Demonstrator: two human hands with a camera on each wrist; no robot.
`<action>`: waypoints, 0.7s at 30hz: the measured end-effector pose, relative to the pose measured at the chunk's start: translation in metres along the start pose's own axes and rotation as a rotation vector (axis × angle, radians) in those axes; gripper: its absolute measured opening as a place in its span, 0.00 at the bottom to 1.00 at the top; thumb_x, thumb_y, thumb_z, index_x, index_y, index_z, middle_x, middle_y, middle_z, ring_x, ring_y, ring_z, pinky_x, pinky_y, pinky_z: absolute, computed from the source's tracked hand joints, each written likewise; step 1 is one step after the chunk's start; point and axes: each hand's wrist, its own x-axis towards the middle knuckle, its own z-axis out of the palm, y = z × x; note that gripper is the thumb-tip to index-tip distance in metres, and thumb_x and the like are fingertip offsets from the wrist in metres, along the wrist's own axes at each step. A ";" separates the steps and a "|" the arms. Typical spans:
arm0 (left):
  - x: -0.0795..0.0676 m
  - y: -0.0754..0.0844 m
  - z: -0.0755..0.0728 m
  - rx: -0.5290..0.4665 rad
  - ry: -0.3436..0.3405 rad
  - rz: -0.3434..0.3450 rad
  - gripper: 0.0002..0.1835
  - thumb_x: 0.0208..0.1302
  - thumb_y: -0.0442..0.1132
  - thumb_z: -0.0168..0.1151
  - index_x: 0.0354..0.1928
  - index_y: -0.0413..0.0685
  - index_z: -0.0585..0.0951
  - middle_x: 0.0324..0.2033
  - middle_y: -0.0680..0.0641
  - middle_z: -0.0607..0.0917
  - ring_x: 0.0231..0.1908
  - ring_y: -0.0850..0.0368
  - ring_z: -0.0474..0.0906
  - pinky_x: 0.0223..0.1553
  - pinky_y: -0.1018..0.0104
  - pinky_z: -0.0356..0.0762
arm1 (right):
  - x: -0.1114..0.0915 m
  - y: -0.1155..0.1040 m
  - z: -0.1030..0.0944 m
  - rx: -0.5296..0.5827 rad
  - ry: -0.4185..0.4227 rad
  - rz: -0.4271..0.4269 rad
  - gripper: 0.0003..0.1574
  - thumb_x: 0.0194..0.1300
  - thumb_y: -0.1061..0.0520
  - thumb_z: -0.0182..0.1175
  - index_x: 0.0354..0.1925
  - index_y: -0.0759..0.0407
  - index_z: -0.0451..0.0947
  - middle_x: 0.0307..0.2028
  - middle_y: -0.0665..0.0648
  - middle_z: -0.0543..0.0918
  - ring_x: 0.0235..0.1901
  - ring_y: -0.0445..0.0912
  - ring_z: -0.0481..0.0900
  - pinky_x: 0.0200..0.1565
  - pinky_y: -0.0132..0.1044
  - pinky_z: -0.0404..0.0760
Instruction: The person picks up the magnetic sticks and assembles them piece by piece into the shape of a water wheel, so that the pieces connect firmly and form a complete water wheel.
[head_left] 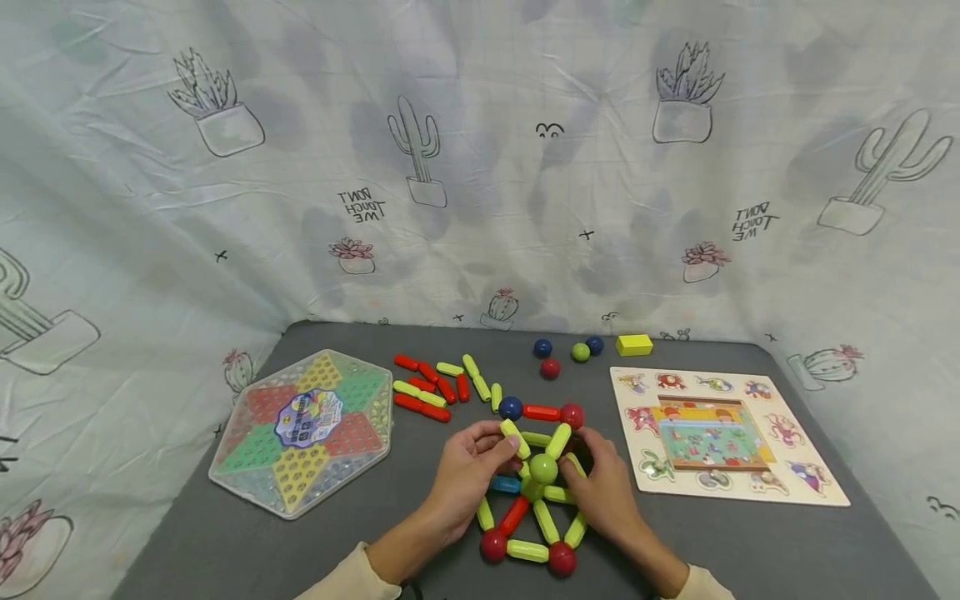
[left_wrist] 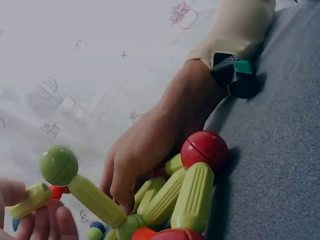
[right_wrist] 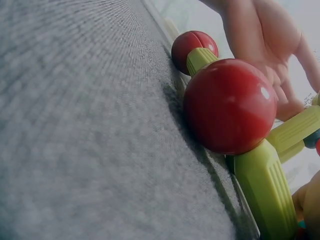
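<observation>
A structure of magnetic rods and balls stands on the table, with a green ball point(head_left: 543, 469) at its top and red balls point(head_left: 562, 559) at its near corners. My left hand point(head_left: 474, 467) pinches a yellow-green magnetic rod point(head_left: 515, 439) between thumb and fingers, beside that top ball. In the left wrist view this rod point(left_wrist: 31, 200) tilts towards the green ball point(left_wrist: 59, 165). My right hand point(head_left: 606, 487) grips the structure's right side, its fingers bent down among the yellow-green rods; the fingertips are partly hidden. A blue ball point(head_left: 511, 407) and a red rod point(head_left: 542, 412) lie at the structure's far side.
Loose red and yellow-green rods point(head_left: 447, 388) lie behind the structure, to the left. Several balls point(head_left: 550, 368) and a yellow block point(head_left: 634, 345) sit near the back edge. A hexagonal Chinese checkers board point(head_left: 251, 446) lies left, a wooden peg puzzle point(head_left: 630, 392) right.
</observation>
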 end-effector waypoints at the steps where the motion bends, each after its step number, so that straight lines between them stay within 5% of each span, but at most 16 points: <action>1: 0.000 -0.001 0.001 0.000 -0.020 -0.015 0.24 0.77 0.41 0.70 0.65 0.32 0.79 0.46 0.46 0.89 0.43 0.55 0.88 0.52 0.63 0.89 | 0.000 0.000 0.001 0.001 -0.003 0.006 0.24 0.65 0.63 0.73 0.59 0.52 0.85 0.46 0.50 0.89 0.51 0.48 0.80 0.56 0.52 0.78; 7: 0.002 -0.001 0.004 -0.040 -0.084 -0.078 0.24 0.81 0.41 0.66 0.67 0.30 0.77 0.44 0.49 0.89 0.42 0.56 0.87 0.52 0.65 0.88 | -0.001 0.001 0.001 -0.005 -0.018 0.018 0.25 0.66 0.62 0.72 0.61 0.54 0.84 0.49 0.52 0.88 0.52 0.49 0.80 0.57 0.54 0.79; 21: 0.007 -0.004 0.012 -0.074 -0.065 -0.153 0.19 0.79 0.45 0.68 0.57 0.36 0.84 0.39 0.49 0.88 0.40 0.58 0.85 0.49 0.66 0.86 | 0.000 0.001 0.000 -0.005 -0.005 0.006 0.25 0.66 0.63 0.72 0.61 0.56 0.83 0.49 0.54 0.88 0.51 0.49 0.80 0.54 0.52 0.79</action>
